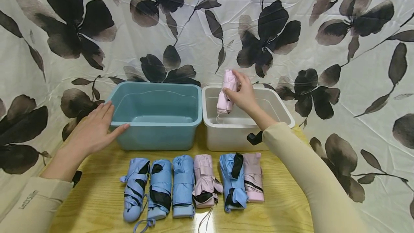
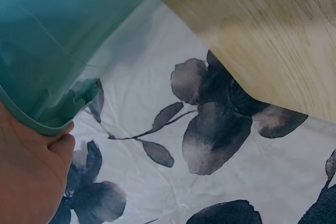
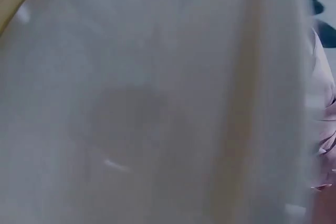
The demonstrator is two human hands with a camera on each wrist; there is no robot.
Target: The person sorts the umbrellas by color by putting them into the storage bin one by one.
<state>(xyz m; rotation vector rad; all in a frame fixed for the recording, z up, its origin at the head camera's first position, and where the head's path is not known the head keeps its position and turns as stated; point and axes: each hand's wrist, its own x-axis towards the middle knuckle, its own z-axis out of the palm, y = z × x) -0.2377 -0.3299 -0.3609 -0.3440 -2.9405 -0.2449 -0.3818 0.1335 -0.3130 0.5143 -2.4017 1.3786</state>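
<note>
My right hand [image 1: 244, 94] grips a pink folded umbrella [image 1: 224, 101], held upright over the white bin [image 1: 226, 136]. In the right wrist view, the bin's pale wall [image 3: 131, 129] fills most of the picture, blurred, and part of the pink umbrella [image 3: 326, 114] shows at the right edge. My left hand [image 1: 92, 128] rests at the left corner of the teal bin [image 1: 158, 137], its fingers extended along the side and the thumb at the front rim. The left wrist view also shows this hand [image 2: 31, 166] against the bin's rim [image 2: 44, 129].
In front of the bins, a row of folded umbrellas lies on the wooden table [image 1: 281, 190]: several blue ones [image 1: 183, 186] and two pink ones, one [image 1: 204, 179] mid-row and another [image 1: 253, 177] at the right end. Floral cloth [image 1: 207, 56] hangs behind.
</note>
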